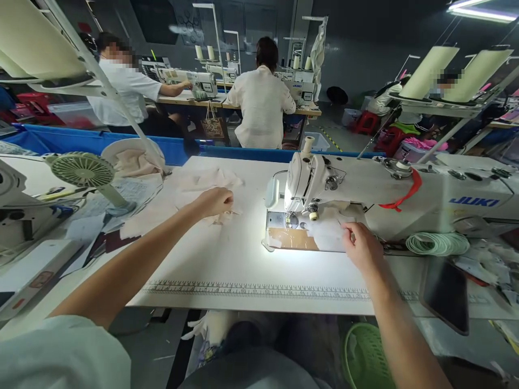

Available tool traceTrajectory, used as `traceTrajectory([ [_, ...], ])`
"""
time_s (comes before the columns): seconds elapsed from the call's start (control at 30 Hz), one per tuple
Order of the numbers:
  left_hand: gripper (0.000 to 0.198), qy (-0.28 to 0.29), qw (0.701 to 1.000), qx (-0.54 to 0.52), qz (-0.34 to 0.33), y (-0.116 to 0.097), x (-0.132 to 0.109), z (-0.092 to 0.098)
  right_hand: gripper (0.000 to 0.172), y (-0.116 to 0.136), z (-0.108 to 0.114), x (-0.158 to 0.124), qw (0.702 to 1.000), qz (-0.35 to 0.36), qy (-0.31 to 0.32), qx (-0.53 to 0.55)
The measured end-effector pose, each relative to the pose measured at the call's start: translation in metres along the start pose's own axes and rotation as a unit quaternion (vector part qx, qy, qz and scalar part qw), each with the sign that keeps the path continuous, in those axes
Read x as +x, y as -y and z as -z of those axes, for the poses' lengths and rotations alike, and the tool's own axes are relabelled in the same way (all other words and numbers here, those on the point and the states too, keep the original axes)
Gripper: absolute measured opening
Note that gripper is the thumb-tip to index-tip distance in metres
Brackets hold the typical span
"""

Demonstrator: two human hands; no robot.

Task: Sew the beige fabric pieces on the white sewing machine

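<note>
On the white table [227,259], left hand [217,203], grip unclear, is by undone-looking pink cloth [213,178] at eleven; right hand [363,246] pinches white cloth [329,232] at two o'clock.

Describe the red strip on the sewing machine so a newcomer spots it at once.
On the white table find the white sewing machine just beyond the right hand. Along its long arm, between the needle end and the blue JUKI lettering, hangs a narrow red strip. Bright red sets it apart from the machine's white body and the pale green coil nearby.
</note>
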State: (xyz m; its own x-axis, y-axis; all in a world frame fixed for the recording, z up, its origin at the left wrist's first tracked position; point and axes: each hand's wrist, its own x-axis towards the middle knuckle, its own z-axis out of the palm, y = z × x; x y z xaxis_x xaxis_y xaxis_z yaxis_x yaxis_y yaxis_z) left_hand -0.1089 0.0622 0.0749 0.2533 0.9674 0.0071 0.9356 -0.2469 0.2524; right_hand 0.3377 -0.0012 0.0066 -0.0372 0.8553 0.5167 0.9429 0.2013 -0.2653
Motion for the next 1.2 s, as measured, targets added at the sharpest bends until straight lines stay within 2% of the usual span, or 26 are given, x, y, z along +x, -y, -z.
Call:
traceTrajectory([
  [0.13, 0.019, -0.025, 0.992, -0.126, -0.004, 0.008, -0.013, 0.004, 0.028, 0.017, 0.008, -0.006, 0.999, 0.016, 0.01, 0.045],
  [0.2, 0.024, -0.005, 0.98, -0.2, 0.009, 0.009, -0.02, 0.007, 0.03, 0.042, 0.014, -0.016, 0.992, 0.061, 0.059, 0.096],
  [0.27, 0.026, 0.012, 0.972, -0.234, 0.005, 0.007, -0.026, 0.008, 0.033, 0.075, 0.019, -0.028, 0.975, 0.128, 0.135, 0.125],
  [0.33, 0.025, 0.014, 0.97, -0.241, -0.015, 0.002, -0.03, 0.008, 0.038, 0.108, 0.02, -0.039, 0.96, 0.194, 0.179, 0.095],
  [0.4, 0.024, 0.018, 0.97, -0.241, -0.034, -0.002, -0.032, 0.006, 0.041, 0.133, 0.016, -0.045, 0.955, 0.234, 0.18, 0.032],
  [0.47, 0.023, 0.035, 0.97, -0.234, -0.049, -0.005, -0.032, 0.004, 0.04, 0.148, 0.01, -0.046, 0.952, 0.251, 0.172, -0.02],
  [0.57, 0.025, 0.06, 0.973, -0.215, -0.061, -0.006, -0.032, 0.001, 0.037, 0.151, 0.002, -0.039, 0.947, 0.259, 0.181, -0.055],
  [0.67, 0.027, 0.058, 0.979, -0.189, -0.055, -0.004, -0.033, -0.001, 0.038, 0.143, -0.002, -0.026, 0.944, 0.257, 0.198, -0.065],
  [0.77, 0.028, -0.009, 0.987, -0.132, -0.092, -0.009, -0.035, -0.002, 0.041, 0.133, -0.004, -0.014, 0.942, 0.26, 0.2, -0.069],
  [0.83, 0.031, -0.067, 0.98, -0.121, -0.146, -0.018, -0.035, -0.002, 0.043, 0.129, -0.005, -0.011, 0.941, 0.268, 0.196, -0.071],
  [0.87, 0.032, -0.077, 0.974, -0.131, -0.17, -0.024, -0.034, -0.002, 0.043, 0.128, -0.006, -0.01, 0.941, 0.269, 0.193, -0.071],
  [0.93, 0.033, -0.04, 0.966, -0.166, -0.194, -0.041, -0.031, -0.003, 0.043, 0.127, -0.006, -0.011, 0.943, 0.267, 0.184, -0.071],
  [1.03, 0.032, 0.069, 0.959, -0.193, -0.194, -0.071, -0.022, -0.012, 0.041, 0.128, -0.007, -0.014, 0.945, 0.266, 0.178, -0.066],
  [1.2, 0.025, 0.117, 0.944, -0.268, -0.155, -0.108, 0.001, -0.042, 0.037, 0.128, -0.008, -0.013, 0.941, 0.277, 0.178, -0.077],
])
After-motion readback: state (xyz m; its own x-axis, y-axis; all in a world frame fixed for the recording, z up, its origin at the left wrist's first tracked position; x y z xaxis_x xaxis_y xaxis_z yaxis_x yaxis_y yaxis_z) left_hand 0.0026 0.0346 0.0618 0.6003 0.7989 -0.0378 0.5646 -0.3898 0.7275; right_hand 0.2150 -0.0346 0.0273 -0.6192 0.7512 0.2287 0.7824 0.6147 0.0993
